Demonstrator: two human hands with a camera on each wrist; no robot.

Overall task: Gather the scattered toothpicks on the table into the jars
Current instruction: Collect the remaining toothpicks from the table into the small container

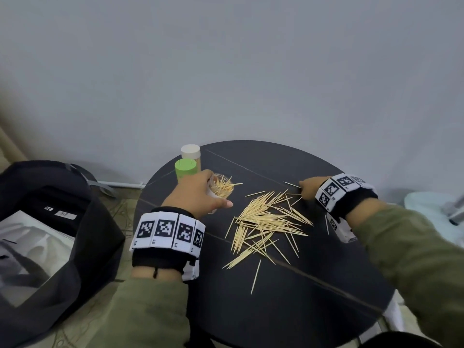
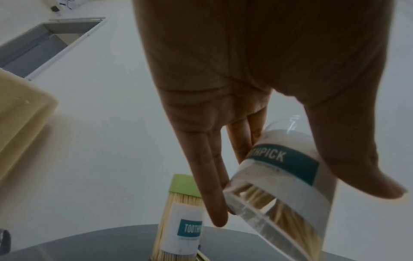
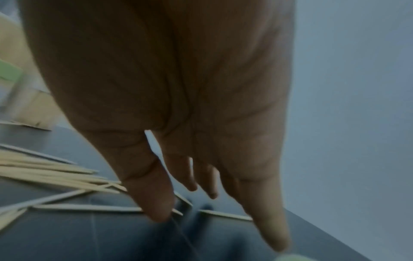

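A loose pile of wooden toothpicks [image 1: 266,222] lies on the middle of the round black table [image 1: 288,310]. At the pile's left my left hand [image 1: 200,194] grips an open clear jar [image 1: 222,189], tilted and partly filled with toothpicks. In the left wrist view the fingers [image 2: 210,194] and thumb wrap the labelled jar [image 2: 283,176]. A green-lidded jar [image 1: 185,169] and a cream-lidded jar [image 1: 190,153] stand behind it. My right hand [image 1: 310,187] reaches down at the pile's far right with straight, spread fingers. Its thumb tip [image 3: 157,211] touches stray toothpicks [image 3: 89,207].
A black bag [image 1: 95,222] holding a white box [image 1: 32,247] sits on the floor left of the table. A grey wall rises just behind the table's far edge. A pale blue object [image 1: 431,212] lies to the right.
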